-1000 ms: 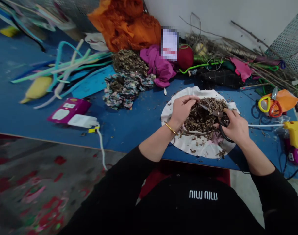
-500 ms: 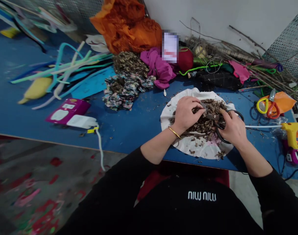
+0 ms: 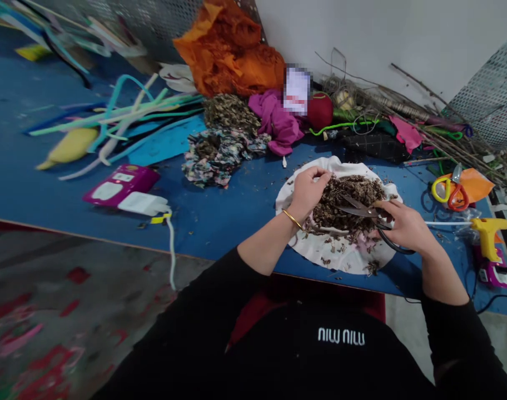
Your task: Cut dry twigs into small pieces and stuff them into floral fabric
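Observation:
A heap of brown, shredded, dry-looking bits [image 3: 349, 191] lies on a round white cloth [image 3: 316, 258] near the table's front edge. My right hand [image 3: 403, 225] grips black-handled scissors [image 3: 359, 211], their blades parted and pointing left over the heap. At the heap's upper left, my left hand [image 3: 309, 191] is closed in a pinch. Whatever its fingertips hold is too small to make out. A gold bracelet [image 3: 292, 219] circles my left wrist.
Behind the cloth lie a floral fabric bundle [image 3: 220, 158], purple cloth [image 3: 274, 122] and orange fabric [image 3: 232, 53]. To the right are spare scissors [image 3: 457, 197] and a yellow glue gun [image 3: 489, 230]. Foam strips [image 3: 124, 111] and a purple packet [image 3: 120, 186] occupy the left.
My left hand has drawn back left from the scissor blades to the heap's edge. The scissors have shifted slightly right and down, and their blades now stand apart. The camera view has shifted a little.

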Action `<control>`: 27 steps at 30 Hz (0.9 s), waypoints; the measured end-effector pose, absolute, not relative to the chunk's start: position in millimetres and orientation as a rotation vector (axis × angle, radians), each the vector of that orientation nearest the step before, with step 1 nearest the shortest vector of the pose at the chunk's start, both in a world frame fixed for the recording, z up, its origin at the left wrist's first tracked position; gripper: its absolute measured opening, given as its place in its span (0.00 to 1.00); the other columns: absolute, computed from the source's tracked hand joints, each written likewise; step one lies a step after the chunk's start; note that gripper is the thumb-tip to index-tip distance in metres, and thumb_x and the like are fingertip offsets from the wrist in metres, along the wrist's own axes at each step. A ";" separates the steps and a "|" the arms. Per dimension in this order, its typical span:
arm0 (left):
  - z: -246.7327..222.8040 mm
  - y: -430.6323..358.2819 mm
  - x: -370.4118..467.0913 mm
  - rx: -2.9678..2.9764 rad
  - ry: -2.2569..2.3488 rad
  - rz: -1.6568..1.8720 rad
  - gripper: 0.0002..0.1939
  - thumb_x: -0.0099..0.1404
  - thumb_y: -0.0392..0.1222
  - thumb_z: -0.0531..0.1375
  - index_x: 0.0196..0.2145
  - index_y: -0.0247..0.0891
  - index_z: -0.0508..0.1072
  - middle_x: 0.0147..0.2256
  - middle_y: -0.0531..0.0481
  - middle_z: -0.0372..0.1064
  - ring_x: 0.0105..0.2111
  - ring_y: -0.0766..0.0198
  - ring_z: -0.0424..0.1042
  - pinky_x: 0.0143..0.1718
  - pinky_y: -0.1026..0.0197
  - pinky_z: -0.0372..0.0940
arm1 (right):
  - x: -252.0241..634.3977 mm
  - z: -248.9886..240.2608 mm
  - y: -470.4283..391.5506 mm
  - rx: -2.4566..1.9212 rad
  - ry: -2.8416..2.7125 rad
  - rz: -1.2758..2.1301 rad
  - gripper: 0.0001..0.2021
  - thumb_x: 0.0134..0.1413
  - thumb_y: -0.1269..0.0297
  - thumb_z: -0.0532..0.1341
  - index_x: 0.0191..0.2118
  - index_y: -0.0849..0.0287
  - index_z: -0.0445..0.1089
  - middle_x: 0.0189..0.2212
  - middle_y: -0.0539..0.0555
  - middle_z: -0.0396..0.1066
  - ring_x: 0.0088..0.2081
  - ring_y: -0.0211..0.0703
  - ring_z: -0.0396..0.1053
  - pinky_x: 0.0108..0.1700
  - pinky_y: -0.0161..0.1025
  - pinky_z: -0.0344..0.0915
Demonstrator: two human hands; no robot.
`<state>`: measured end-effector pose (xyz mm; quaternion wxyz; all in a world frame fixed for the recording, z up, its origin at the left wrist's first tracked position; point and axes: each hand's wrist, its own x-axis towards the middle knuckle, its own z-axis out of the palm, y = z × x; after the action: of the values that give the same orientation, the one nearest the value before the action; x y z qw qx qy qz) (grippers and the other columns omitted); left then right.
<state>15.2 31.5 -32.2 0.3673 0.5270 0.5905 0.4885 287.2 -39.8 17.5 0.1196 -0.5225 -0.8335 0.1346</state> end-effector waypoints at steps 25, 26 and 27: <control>12.1 21.8 9.3 2.207 1.758 0.791 0.12 0.69 0.46 0.62 0.34 0.38 0.82 0.41 0.40 0.80 0.45 0.50 0.75 0.49 0.52 0.65 | 276.8 6.2 -28.5 -1.121 -1.528 1.424 0.34 0.51 0.35 0.68 0.54 0.58 0.73 0.30 0.48 0.68 0.29 0.38 0.67 0.34 0.40 0.66; 12.4 26.1 14.5 2.245 1.770 0.708 0.11 0.68 0.46 0.63 0.35 0.38 0.83 0.41 0.40 0.80 0.45 0.49 0.74 0.48 0.51 0.65 | 276.8 4.4 -27.1 -1.135 -1.536 1.416 0.35 0.50 0.34 0.68 0.54 0.58 0.73 0.30 0.48 0.68 0.29 0.38 0.66 0.34 0.40 0.66; 12.3 29.8 19.6 2.281 1.781 0.626 0.12 0.67 0.47 0.63 0.36 0.37 0.84 0.41 0.39 0.80 0.45 0.49 0.74 0.47 0.51 0.65 | 276.9 2.3 -25.5 -1.148 -1.539 1.404 0.35 0.50 0.34 0.68 0.53 0.58 0.73 0.29 0.48 0.68 0.28 0.38 0.66 0.34 0.40 0.66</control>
<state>19.6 29.8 12.3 0.0902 0.7674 0.5990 0.2104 276.9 -25.5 2.3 0.3722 -0.4479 -0.6005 0.5480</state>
